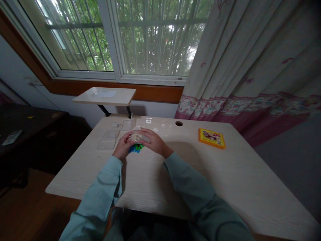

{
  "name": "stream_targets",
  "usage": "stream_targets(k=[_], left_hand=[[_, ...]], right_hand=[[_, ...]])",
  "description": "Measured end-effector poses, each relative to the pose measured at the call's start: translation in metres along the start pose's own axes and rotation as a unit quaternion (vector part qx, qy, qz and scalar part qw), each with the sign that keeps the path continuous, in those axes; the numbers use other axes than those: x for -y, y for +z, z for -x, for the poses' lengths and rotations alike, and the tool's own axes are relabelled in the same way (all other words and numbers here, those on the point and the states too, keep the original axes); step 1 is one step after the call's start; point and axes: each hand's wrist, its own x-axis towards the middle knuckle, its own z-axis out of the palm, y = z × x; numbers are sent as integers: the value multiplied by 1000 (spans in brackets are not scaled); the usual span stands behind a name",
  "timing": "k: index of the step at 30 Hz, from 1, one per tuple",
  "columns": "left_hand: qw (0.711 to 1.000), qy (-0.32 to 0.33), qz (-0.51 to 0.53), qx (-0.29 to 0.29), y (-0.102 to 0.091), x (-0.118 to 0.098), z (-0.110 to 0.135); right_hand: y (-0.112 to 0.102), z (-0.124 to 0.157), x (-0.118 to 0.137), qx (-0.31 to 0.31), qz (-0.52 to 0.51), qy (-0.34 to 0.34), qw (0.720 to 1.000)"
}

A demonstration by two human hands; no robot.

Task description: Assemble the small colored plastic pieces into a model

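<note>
Between my two hands is a small clear plastic box point(138, 136) with pale bits inside, held just above the desk. My left hand point(122, 146) grips its left side, fingers curled round the edge. On the other side my right hand point(155, 143) is closed on the right end, thumb below and fingers over the top. Below the box, a small heap of blue and green pieces point(136, 148) partly shows; the box and hands hide the rest. Several clear plastic boxes or lids point(106, 143) lie flat to the left of my left hand.
A yellow-orange flat box point(212, 138) lies on the pale desk point(160, 187) to the right. A raised shelf point(106, 95) stands at the back left. Near the back edge is a round cable hole point(179, 123). A curtain point(240, 73) hangs behind the right side.
</note>
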Motion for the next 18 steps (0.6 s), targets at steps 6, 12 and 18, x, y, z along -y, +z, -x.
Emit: stream_targets(k=[6,12,18], left_hand=[[1000,-18,-1,5,5,4,3],[999,-24,1,-27,7,9,2],[998,-33,10,-47,15,11,2]], right_hand=[[1,1,0,10,38,-36,999],[5,1,4,19,92,-18,995],[3,-1,14,19,182,17,983]])
